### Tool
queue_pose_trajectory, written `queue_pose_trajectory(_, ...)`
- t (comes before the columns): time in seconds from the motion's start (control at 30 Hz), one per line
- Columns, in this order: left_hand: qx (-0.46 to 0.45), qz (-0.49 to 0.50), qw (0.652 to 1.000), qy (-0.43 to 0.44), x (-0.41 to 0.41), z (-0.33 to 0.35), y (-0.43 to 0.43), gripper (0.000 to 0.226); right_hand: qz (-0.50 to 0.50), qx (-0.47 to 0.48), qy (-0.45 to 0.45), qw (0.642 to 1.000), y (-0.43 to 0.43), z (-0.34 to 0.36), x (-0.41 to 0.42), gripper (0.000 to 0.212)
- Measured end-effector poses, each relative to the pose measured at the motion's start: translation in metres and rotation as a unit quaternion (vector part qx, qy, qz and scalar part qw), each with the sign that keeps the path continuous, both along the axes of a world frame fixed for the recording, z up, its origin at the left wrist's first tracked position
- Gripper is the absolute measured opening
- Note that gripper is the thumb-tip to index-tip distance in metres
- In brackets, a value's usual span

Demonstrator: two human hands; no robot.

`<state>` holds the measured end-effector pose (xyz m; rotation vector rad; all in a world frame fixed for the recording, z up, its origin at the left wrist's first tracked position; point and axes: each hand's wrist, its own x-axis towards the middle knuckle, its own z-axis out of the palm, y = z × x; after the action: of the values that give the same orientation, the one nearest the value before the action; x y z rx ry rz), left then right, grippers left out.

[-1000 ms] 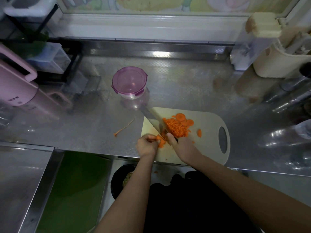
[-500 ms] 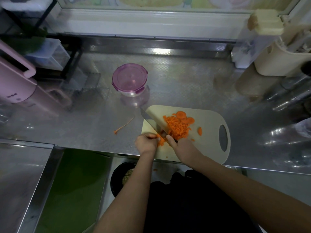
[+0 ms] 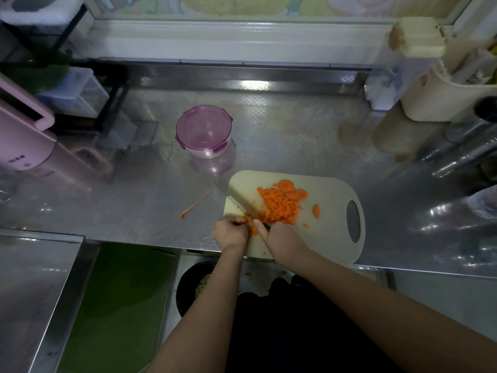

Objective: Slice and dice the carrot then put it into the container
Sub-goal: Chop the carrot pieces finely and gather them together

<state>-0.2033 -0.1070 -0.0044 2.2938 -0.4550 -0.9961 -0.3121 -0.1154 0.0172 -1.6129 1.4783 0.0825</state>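
Item 1. Cream plastic cutting board with oval handle hole [image 3: 330,200]: lies on the patterned steel counter [image 3: 295,146], its near edge over the counter's front, likely so the work sits close to the body.

Item 2. Left hand [image 3: 230,234]: at the board's near-left corner, fingers curled down and pinching the remaining orange carrot stub [image 3: 252,229], steadying it for the blade.

Item 3. Right hand [image 3: 282,238]: fingers wrapped round the handle of the broad steel knife [image 3: 234,196]. The blade angles away to the far left, its heel beside the stub.

Item 4. Heap of diced carrot [image 3: 279,207]: mid-board, right of the blade, probably pushed aside to keep the cutting spot free. A few uncut round slices [image 3: 291,191] lie at its far edge.

Item 5. Round clear container with purple clip lid [image 3: 203,129]: on the counter beyond the board, lid on, no carrot in it yet.

Item 6. Thin carrot trimming [image 3: 195,205]: on the counter, left of the board.

Change from half a second ago: slight. Both hands hold the same corner, the blade sits a shade lower, and the heap and container are unmoved.
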Motion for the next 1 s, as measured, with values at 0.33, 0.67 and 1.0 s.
queue_pose_trajectory(0.33,-0.012,-0.019,0.999,-0.028,-0.004,0.006,0.005,0.011,0.035,-0.047,0.040,0.997,0.002,0.006,0.004,0.059)
queue_pose_trajectory(0.67,-0.048,-0.020,0.999,-0.012,-0.008,0.008,0.010,0.014,-0.041,-0.039,-0.064,0.996,-0.004,-0.001,-0.024,0.064)
queue_pose_trajectory(1.0,-0.051,-0.024,0.998,-0.028,-0.008,0.006,0.011,0.010,-0.049,-0.047,-0.104,0.992,0.011,0.003,-0.028,0.064)
